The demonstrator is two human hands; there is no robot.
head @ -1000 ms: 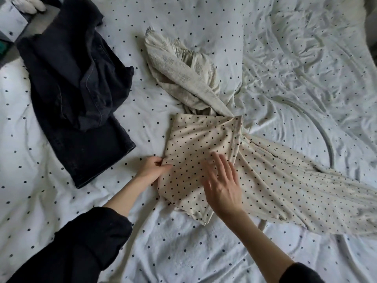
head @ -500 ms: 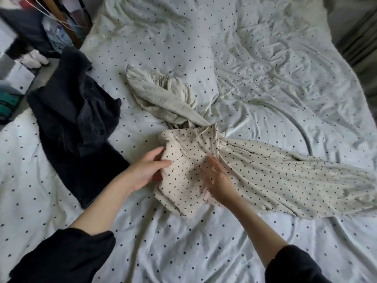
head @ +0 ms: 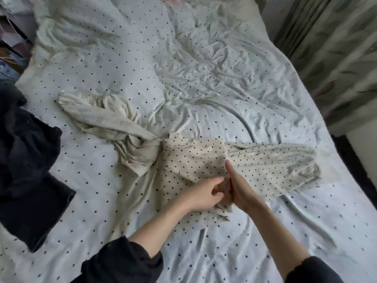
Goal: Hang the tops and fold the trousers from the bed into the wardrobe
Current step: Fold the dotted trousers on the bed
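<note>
Cream trousers with black dots (head: 191, 160) lie partly folded in the middle of the bed, their long leg part trailing to the right. My left hand (head: 201, 196) pinches the near edge of the folded part with curled fingers. Beside it, my right hand (head: 240, 190) grips the same edge, its thumb pointing up along the fold. A plain cream garment (head: 106, 121) lies crumpled to the left, touching the dotted trousers. Dark clothes (head: 28, 170) are heaped at the bed's left edge.
The bed (head: 204, 68) wears a wrinkled white sheet with black dots. A patterned curtain (head: 336, 58) hangs at the right. Shelves with clutter (head: 10, 48) stand at the far left.
Both hands have come together at the near right edge of the folded part. The trailing leg now lies shorter and bunched. The view has swung to the right.
</note>
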